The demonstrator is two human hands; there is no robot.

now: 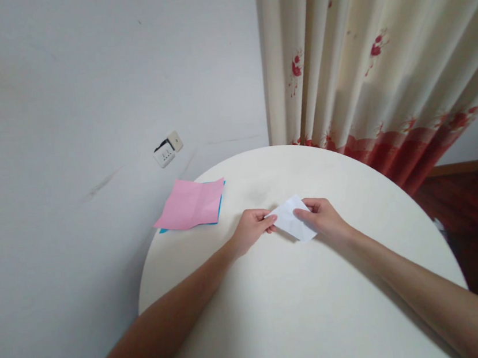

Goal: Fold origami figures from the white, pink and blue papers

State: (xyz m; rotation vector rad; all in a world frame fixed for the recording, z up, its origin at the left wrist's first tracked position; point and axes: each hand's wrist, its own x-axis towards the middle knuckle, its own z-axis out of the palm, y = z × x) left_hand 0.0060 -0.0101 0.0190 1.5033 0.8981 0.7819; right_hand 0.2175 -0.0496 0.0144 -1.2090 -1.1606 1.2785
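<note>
In the head view, the left hand pinches the left corner of a white folded paper between thumb and fingers, the fingers curled closed around the edge. The right hand presses on the right side of the same paper, the fingers bent and the thumb lying on top. The paper lies low over the round white table, near its middle. At the far left edge of the table rests a pink sheet on top of a blue sheet. No container is visible. Behind hangs a flowered curtain, and a wall socket sits on the wall.
</note>
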